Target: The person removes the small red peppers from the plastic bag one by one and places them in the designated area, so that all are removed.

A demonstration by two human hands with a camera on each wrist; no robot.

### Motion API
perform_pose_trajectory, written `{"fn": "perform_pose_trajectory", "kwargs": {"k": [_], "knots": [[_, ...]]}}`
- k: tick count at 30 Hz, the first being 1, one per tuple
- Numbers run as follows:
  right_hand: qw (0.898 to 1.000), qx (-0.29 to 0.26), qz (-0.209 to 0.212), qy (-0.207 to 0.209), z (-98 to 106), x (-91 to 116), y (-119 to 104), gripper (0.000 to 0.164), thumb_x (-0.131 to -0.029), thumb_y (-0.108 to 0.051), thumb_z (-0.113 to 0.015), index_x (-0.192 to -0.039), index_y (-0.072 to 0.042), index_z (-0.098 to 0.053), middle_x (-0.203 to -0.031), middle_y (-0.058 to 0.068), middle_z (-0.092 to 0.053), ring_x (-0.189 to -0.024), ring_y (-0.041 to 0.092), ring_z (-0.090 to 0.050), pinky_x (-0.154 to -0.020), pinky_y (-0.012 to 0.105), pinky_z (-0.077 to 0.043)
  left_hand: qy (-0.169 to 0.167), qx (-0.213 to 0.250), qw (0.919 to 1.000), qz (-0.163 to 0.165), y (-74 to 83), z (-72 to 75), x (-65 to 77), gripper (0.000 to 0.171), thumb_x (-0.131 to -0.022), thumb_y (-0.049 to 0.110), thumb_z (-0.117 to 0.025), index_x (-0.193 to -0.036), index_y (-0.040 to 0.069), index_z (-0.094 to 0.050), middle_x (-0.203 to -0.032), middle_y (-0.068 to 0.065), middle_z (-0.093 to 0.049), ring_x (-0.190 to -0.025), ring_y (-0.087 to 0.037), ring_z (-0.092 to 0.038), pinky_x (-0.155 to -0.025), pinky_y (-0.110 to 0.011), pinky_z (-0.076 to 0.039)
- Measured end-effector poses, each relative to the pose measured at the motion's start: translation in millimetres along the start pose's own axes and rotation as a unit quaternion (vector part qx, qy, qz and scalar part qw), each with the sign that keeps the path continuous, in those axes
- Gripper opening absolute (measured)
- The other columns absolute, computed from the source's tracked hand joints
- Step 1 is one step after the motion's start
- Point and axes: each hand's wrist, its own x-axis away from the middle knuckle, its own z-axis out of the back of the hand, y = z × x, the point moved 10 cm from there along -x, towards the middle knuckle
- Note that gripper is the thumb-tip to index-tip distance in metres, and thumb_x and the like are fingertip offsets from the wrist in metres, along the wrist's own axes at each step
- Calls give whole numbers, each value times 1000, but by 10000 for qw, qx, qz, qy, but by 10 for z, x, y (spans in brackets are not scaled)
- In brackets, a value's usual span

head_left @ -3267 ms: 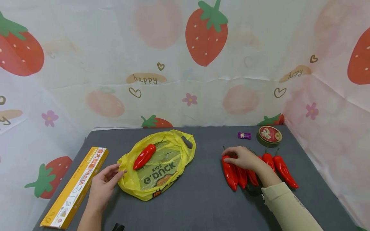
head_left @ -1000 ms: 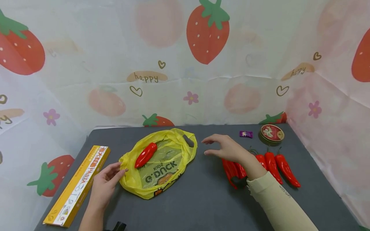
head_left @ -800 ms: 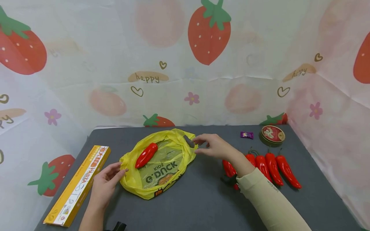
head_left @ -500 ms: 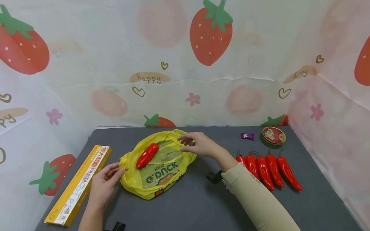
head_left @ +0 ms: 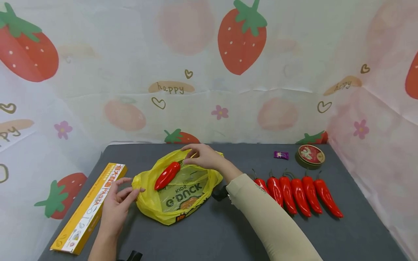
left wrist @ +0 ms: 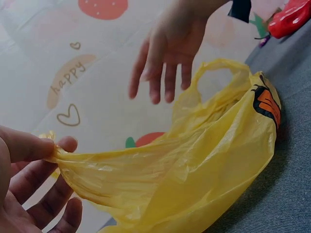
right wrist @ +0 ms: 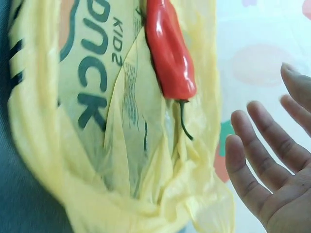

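Note:
My left hand (head_left: 115, 204) pinches the left rim of a yellow plastic bag (head_left: 147, 208) between thumb and fingers; the left wrist view shows the film (left wrist: 146, 179) pulled taut from that grip. A glossy red chili pepper (head_left: 167, 176) lies inside the open-mouthed bag, on its printed bottom. Over the bag's far side hovers my right hand (head_left: 206, 158), fingers loosely bent and holding nothing. In the right wrist view, that hand (right wrist: 277, 165) is spread apart from the pepper (right wrist: 172, 53), whose dark stem points toward the bag's handle end.
Several red chili peppers (head_left: 298, 197) lie in a row on the right of the grey table (head_left: 202, 239), partly behind my right sleeve (head_left: 271, 221). Beyond them are a small purple-wrapped sweet (head_left: 281, 155) and a round tin (head_left: 310, 156). A yellow pasta box (head_left: 89, 208) lies at left.
My right hand has left the row of peppers and travelled left, empty, until over the bag. The left hand keeps its hold on the rim. The pepper inside the bag stays where it was.

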Motion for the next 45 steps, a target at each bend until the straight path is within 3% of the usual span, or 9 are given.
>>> {"fn": "perform_pose_trajectory", "kwargs": {"k": [3, 6, 19, 22, 27, 34, 37, 40, 45], "knots": [[9989, -453, -89, -37, -58, -86, 42, 54, -97, -24, -70, -147, -19, -51, -115, 11, -68, -108, 39, -67, -90, 53, -56, -96, -15, 9998, -158, 31, -29, 2, 49, -100, 15, -64, -147, 13, -50, -96, 2, -75, -96, -7, -72, -81, -18, -56], [9963, -791, -314, -96, -134, -156, 119, 59, -97, -25, -69, -151, -22, -45, -115, 13, -66, -105, 44, -66, -89, 59, -54, -131, -99, 9995, -261, 55, -43, 9, 43, -100, 13, -63, -142, 5, -57, -98, 2, -75, -95, -6, -70, -79, -17, -55], [9836, -856, -1530, -412, -555, -309, 411, 62, -99, -31, -66, -155, -22, -41, -128, 13, -60, -89, 36, -66, -76, 48, -59, -117, -250, 9989, -390, 75, -53, -15, 37, -101, 14, -62, -133, -4, -61, -101, 8, -75, -96, -6, -69, -78, -18, -56], [9792, -804, -1833, -342, -635, -322, 455, 59, -99, -33, -66, -152, -21, -44, -101, 8, -61, -72, 25, -59, -67, 41, -58, -134, -263, 9987, -405, 82, -50, -17, 37, -101, 14, -62, -133, -4, -61, -101, 8, -75, -96, -6, -70, -78, -18, -56], [9773, -718, -1981, -198, -715, -349, 511, 48, -97, -33, -70, -140, -19, -52, -62, 2, -41, -52, 16, -37, -54, 33, -48, -116, -304, 9988, -369, 74, -38, -4, 37, -101, 13, -62, -133, -6, -60, -101, 9, -74, -96, -5, -70, -77, -17, -56], [9810, -1021, -1647, 83, -671, -346, 443, 33, -95, -24, -72, -124, -14, -60, -108, 6, -63, -80, 26, -63, -64, 38, -59, -121, -425, 9983, -369, 73, -30, -12, 37, -101, 15, -63, -133, -4, -61, -105, 7, -75, -96, -4, -69, -77, -18, -56], [9799, -1239, -1560, 85, -671, -346, 396, 27, -96, -20, -70, -121, -11, -63, -111, 10, -67, -90, 31, -68, -69, 40, -61, -129, -423, 9983, -366, 67, -21, -14, 37, -101, 15, -63, -133, -4, -61, -109, 3, -75, -96, -4, -70, -78, -18, -56], [9796, -1321, -1515, -62, -713, -351, 352, 32, -97, -20, -70, -127, -9, -63, -114, 10, -67, -83, 27, -67, -68, 36, -59, -115, -421, 9984, -367, 63, -8, -9, 37, -101, 14, -63, -132, -5, -61, -111, 1, -75, -96, -3, -70, -77, -18, -56], [9782, -1181, -1583, -649, -880, -354, 307, 59, -97, -27, -70, -150, -14, -48, -139, 15, -55, -60, 20, -43, -62, 32, -46, -106, -403, 9984, -385, 64, 1, -6, 37, -100, 14, -63, -132, -6, -61, -111, 1, -75, -95, -3, -70, -77, -17, -56]]}}
